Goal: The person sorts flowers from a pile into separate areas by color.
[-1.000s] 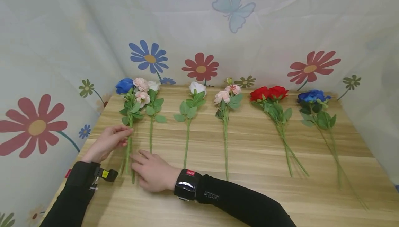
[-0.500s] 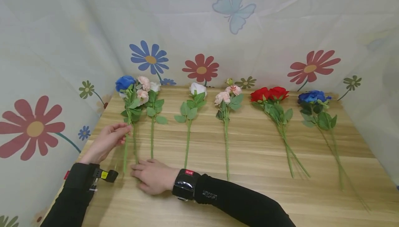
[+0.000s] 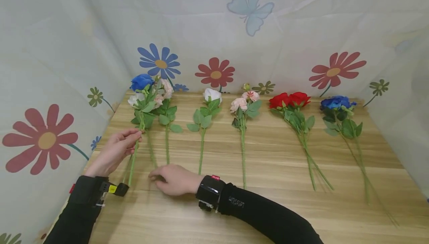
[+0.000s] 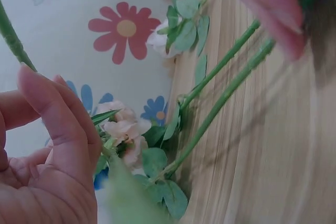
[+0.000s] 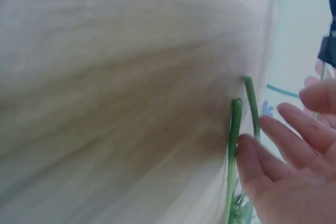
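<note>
Pinching green artificial flower stems (image 3: 132, 169), my left hand (image 3: 118, 149) is at the table's left side. Above it are a blue rose (image 3: 141, 82) and a white rose (image 3: 135, 98). Leaves overlap there, so which stem belongs to which bloom I cannot tell. In the left wrist view a stem (image 4: 11, 38) passes behind the fingers. My right hand (image 3: 175, 179) is low at the lower end of a pink flower's stem (image 3: 152, 149), its fingers loosely bent. The right wrist view has its fingertips beside a cut stem end (image 5: 233, 129), thumb apart. Pink blooms (image 3: 165, 89) lean right of the blue rose.
On the wooden table (image 3: 275, 214) lie a single white rose (image 3: 212, 95), pink flowers (image 3: 239, 104), red roses (image 3: 289, 100) and blue flowers (image 3: 336, 103), in a row to the right. A printed curtain (image 3: 295, 24) stands behind.
The blue rose has moved right and up, and the white rose shows more on its left. The left hand still pinches stems. My right hand has shifted slightly right, its fingers more bent.
</note>
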Demonstrator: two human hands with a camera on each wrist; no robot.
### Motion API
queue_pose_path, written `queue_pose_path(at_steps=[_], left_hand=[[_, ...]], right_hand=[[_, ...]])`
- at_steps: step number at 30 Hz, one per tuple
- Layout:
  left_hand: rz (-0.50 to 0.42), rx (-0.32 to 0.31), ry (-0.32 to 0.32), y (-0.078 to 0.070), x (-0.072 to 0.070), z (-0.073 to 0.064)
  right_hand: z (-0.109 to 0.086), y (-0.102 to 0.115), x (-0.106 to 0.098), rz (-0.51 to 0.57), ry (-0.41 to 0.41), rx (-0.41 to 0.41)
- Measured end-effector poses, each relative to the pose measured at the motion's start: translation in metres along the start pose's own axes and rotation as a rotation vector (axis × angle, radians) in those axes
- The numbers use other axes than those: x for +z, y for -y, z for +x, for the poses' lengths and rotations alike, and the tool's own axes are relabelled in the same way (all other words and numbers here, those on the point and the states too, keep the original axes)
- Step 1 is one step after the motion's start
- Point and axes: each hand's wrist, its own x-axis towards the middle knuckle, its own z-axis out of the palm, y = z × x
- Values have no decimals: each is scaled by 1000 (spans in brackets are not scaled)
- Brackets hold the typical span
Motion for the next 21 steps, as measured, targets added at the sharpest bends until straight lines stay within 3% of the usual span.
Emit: queue_pose_path(at_steps=[4,8,11,13,18,21], left_hand=[[-14,-10,24,2,6,2],[-13,-30,45,7,14,6],[-22,-44,64,12,20,10],[-34,-54,67,16,23,13],[-27,-72,46,24,30,19],[14,-78,40,26,33,21]], right_hand=[[-2,-3,-10,201,-138,93],[-1,-2,-20,615,-228,192],[-1,0,-23,905,-199,236],[-1,0,-23,1029,-163,271],[-3,-3,-23,1226,-66,323],[-5,-5,-23,1272,-35,323]])
